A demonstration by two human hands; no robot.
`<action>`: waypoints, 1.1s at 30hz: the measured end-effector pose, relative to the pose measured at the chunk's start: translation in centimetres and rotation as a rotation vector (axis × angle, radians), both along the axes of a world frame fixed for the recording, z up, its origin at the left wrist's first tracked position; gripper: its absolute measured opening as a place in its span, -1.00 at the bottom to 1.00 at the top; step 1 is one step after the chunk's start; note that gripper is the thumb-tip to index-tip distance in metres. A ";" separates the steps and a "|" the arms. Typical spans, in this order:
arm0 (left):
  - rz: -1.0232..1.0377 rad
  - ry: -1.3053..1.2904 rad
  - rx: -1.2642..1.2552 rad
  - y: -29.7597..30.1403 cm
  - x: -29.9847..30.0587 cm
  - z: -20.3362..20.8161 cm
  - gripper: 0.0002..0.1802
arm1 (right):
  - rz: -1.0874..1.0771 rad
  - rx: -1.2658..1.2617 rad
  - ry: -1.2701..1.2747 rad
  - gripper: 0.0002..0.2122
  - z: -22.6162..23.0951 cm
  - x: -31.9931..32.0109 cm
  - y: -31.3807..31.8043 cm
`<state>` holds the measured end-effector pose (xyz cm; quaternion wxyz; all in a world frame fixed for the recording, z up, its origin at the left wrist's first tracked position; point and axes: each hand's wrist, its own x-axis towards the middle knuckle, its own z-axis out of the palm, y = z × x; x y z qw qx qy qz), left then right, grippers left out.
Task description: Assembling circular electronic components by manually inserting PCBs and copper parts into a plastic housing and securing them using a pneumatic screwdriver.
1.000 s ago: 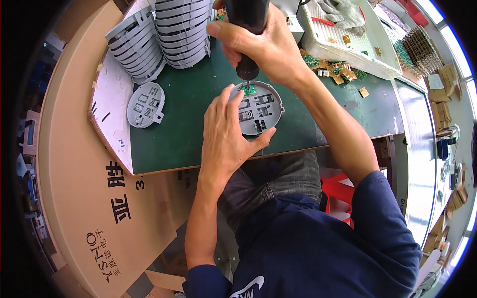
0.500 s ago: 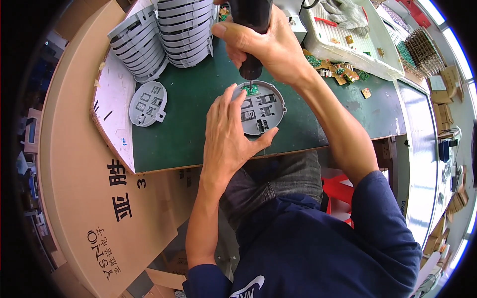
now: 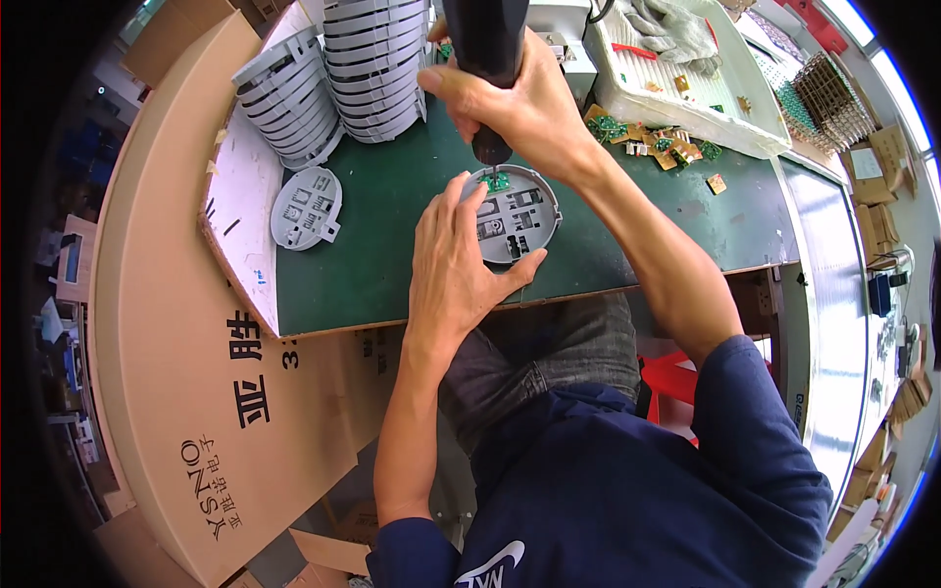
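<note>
My right hand (image 3: 534, 103) is closed round a black electric screwdriver (image 3: 484, 49), held upright. Its bit comes down onto a small green circuit board (image 3: 498, 182) at the far side of a round grey plastic housing (image 3: 537, 241). The housing lies on the bench with its moulded compartments facing up. My left hand (image 3: 453, 257) grips it by the left side, fingers along the far left rim and thumb at the near rim. Part of that rim is hidden under the fingers.
A second grey housing (image 3: 306, 208) lies at the left, before tall stacks of similar grey parts (image 3: 375, 73). Several small circuit boards (image 3: 667, 147) lie loose at the far right, by a white tray (image 3: 763, 137) holding gloves (image 3: 671, 29). A large cardboard box (image 3: 147, 392) stands left of the bench.
The view has shifted slightly, moving the bench and stacks a little to the right in the picture. The screwdriver stays on the circuit board, and both hands keep their holds.
</note>
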<state>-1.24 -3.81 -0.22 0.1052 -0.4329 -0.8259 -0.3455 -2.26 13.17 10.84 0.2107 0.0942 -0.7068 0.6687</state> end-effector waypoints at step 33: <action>0.398 0.080 -0.147 -9.2 -9.3 5.5 0.10 | -0.241 0.206 0.065 -0.62 3.5 0.6 3.2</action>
